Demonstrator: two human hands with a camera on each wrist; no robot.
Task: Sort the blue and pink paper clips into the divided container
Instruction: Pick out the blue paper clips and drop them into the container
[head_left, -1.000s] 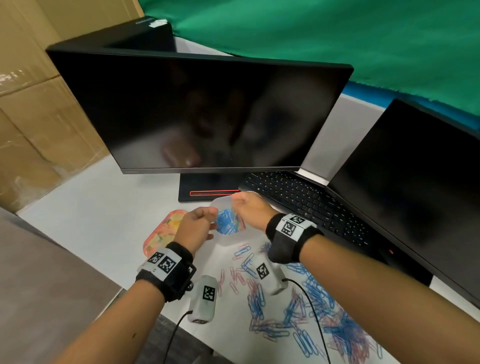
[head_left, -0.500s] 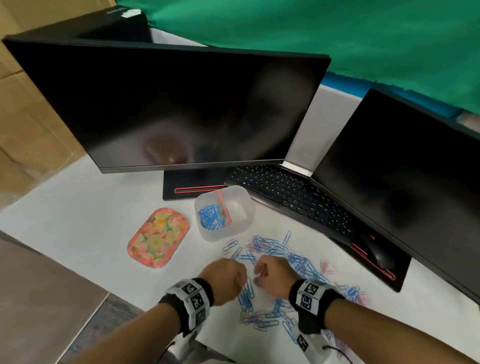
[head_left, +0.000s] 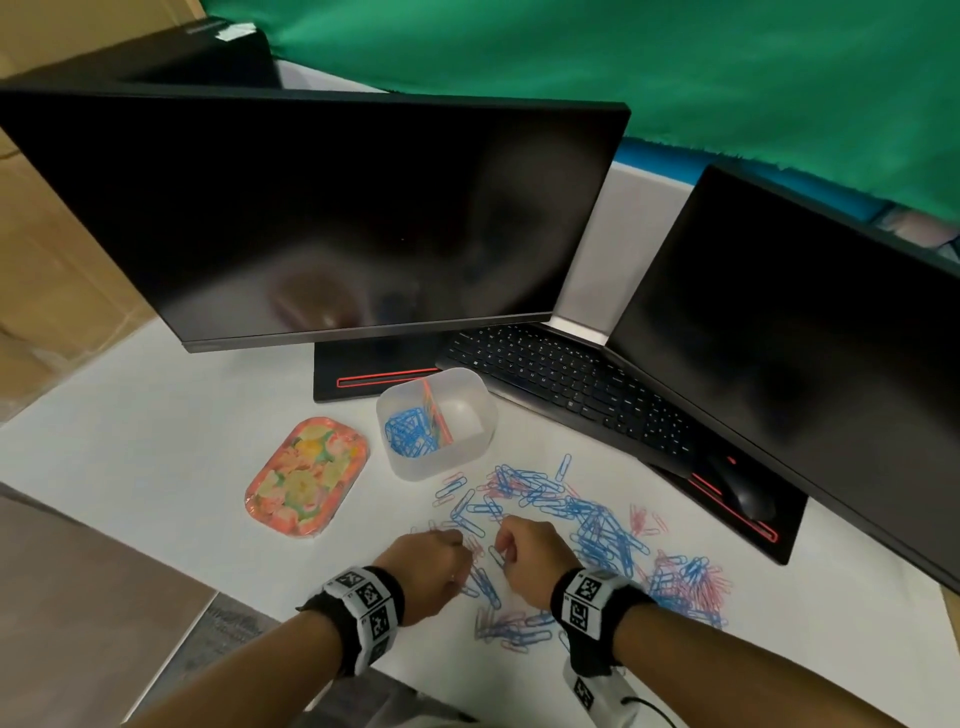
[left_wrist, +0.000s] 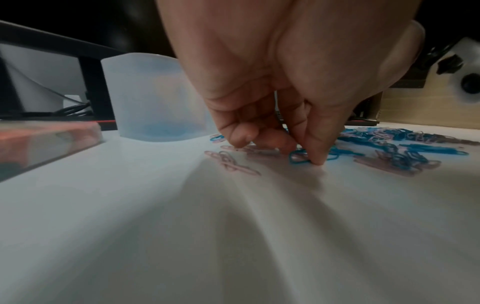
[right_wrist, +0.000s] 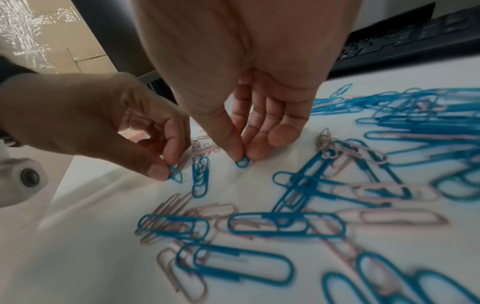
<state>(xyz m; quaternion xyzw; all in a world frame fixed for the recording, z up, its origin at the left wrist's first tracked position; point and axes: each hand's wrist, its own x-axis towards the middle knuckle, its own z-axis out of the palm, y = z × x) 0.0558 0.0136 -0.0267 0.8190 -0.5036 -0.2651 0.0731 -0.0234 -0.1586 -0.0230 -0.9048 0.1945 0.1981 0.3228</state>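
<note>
Blue and pink paper clips (head_left: 571, 512) lie scattered on the white table in front of me. The translucent divided container (head_left: 470, 454) stands behind them, with blue clips (head_left: 408, 434) in its left compartment. My left hand (head_left: 434, 564) is down at the near edge of the pile, thumb and forefinger pinching a blue clip (right_wrist: 175, 174), also seen in the left wrist view as a blue clip (left_wrist: 298, 158) under my fingertips (left_wrist: 315, 156). Beside it, my right hand (head_left: 524, 551) pinches another blue clip (right_wrist: 242, 161) against the table.
A floral tray (head_left: 306, 475) lies left of the container. Behind are a monitor (head_left: 311, 218) on its stand, a black keyboard (head_left: 566, 379), a second screen (head_left: 805, 332) and a mouse (head_left: 745, 493) at the right. The table's near-left edge drops off.
One second ago both hands were up at the container; they have come back down toward me onto the clip pile, and each now pinches a blue clip.
</note>
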